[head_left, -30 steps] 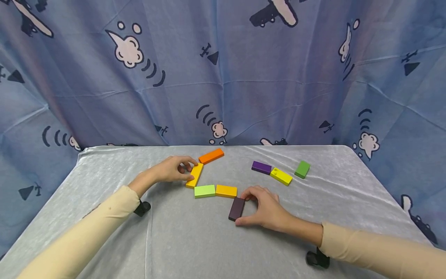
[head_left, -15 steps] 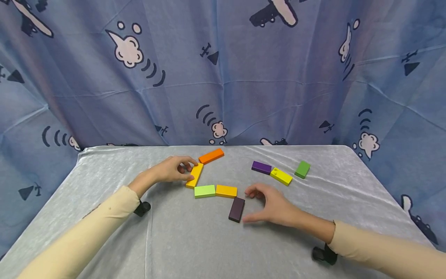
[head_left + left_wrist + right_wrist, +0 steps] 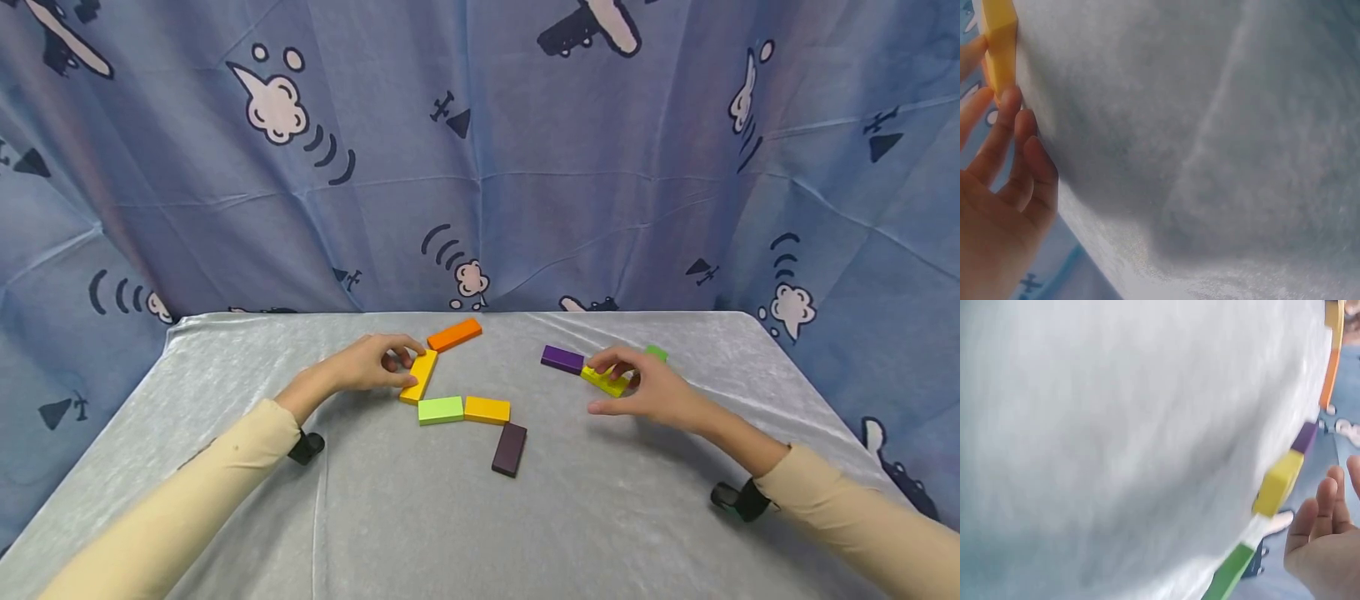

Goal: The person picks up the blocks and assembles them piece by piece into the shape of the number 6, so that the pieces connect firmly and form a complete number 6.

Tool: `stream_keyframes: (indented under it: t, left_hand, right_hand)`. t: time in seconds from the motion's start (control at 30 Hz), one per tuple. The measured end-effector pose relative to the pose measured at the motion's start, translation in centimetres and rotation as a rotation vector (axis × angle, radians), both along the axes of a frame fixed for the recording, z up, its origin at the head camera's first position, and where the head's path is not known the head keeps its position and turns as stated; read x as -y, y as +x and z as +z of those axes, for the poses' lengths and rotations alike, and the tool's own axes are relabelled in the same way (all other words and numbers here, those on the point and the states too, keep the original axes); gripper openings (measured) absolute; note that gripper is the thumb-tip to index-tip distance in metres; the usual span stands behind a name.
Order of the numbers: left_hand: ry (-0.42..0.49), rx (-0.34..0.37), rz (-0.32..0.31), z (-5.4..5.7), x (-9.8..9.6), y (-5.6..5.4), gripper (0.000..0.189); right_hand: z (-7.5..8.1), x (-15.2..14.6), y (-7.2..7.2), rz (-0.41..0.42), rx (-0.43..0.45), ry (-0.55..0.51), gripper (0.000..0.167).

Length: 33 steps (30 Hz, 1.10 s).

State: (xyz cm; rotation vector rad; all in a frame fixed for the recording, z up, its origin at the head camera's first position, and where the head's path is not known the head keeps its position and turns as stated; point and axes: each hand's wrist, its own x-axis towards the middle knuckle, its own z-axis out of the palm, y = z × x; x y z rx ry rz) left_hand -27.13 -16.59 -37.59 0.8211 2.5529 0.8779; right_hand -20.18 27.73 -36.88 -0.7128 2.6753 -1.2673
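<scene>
In the head view, my left hand (image 3: 372, 364) holds a golden-yellow block (image 3: 422, 377) by its left side, thumb at the near part and forefinger near the far end. That block's far end meets an orange block (image 3: 455, 335). My right hand (image 3: 652, 392) is over a bright yellow block (image 3: 603, 382), its thumb and fingers spread apart; contact cannot be made out. The yellow block adjoins a purple block (image 3: 562, 359). A green block (image 3: 657, 352) is mostly hidden behind the right hand. The right wrist view shows the bright yellow block (image 3: 1277, 484) beside loosely bent fingers.
A light green block (image 3: 441, 410) lies end to end with an amber block (image 3: 487, 411), near the left-hand block. A dark brown block (image 3: 509, 450) slants from the amber one's near right corner. Grey cloth (image 3: 375, 517) covers the table; a blue patterned curtain (image 3: 405, 208) hangs behind.
My right hand has let go of the dark brown block and moved right and away to the bright yellow block. The left hand and its block have stayed in place.
</scene>
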Motion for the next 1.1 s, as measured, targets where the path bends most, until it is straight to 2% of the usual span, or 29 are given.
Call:
stream_keyframes:
  t: [0.3, 0.6, 0.73, 1.1]
  left_hand:
    - [0.002, -0.005, -0.006, -0.1, 0.0, 0.0, 0.046]
    - [-0.002, -0.009, -0.004, 0.0, -0.1, 0.0, 0.047]
    - [0.001, -0.009, -0.002, -0.1, 0.0, 0.1, 0.047]
    - [0.006, -0.013, -0.003, -0.1, 0.0, 0.0, 0.046]
  right_hand:
    - [0.1, -2.1, -1.6, -0.032, -0.041, 0.1, 0.059]
    - [0.0, -3.5, -3.4, 0.086, -0.04, 0.187, 0.07]
    - [-0.1, -4.1, -4.2, 0.13, -0.009, 0.219, 0.075]
    - [0.2, -4.2, -5.6, 0.181, 0.055, 0.28, 0.081]
